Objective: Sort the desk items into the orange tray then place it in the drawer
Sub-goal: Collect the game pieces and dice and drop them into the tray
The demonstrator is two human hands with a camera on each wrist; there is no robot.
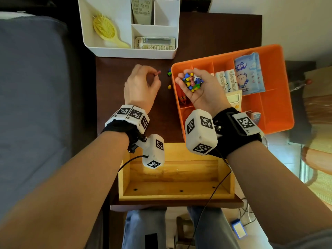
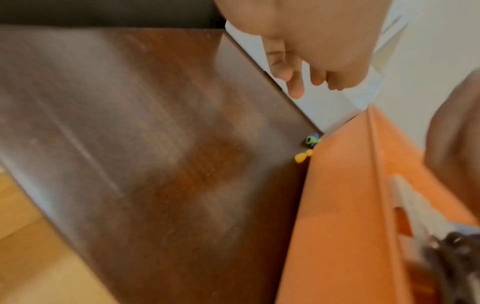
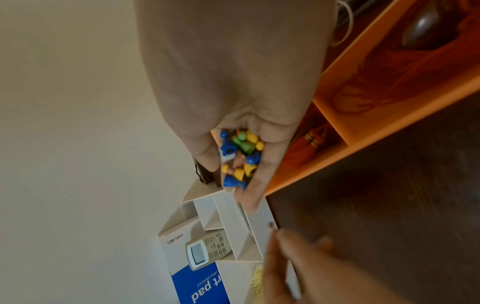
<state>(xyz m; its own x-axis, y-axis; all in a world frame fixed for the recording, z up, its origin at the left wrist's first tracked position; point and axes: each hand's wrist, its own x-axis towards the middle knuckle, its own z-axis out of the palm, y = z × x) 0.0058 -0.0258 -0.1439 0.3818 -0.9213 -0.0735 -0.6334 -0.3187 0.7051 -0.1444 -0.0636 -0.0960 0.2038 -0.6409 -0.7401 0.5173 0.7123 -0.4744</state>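
1. Nearest the camera, the open wooden drawer (image 1: pixel 177 178) sits pulled out below both wrists.
2. Up from there, the right hand (image 1: pixel 199 88) is palm up, its grip cupped around a heap of small game pieces (image 1: pixel 191 80) in blue, yellow, green and pink; the fingers curl loosely around the pile.
3. That cupped grip hangs over the left end of the orange tray (image 1: pixel 280 112), which lies on the dark surface (image 1: pixel 111 97) with its right part jutting past the edge.
4. The left hand (image 1: pixel 142 87) hovers over the surface, its grip pinching one pink piece (image 1: pixel 157 73) between thumb and fingertip.
5. Between the two grips, loose pieces lie on the surface just beside the tray wall: a yellow one (image 1: pixel 169 86) and a blue-green cluster (image 1: pixel 169 72).
6. Right of the cupped grip, inside the tray: wipe packs (image 1: pixel 249 74), a small timer (image 1: pixel 233 99), orange tassels (image 1: pixel 183 98).
7. Beyond both grips stands a white organizer (image 1: pixel 86 26) holding a yellow hairbrush (image 1: pixel 106 30) and two remotes (image 1: pixel 155 43).
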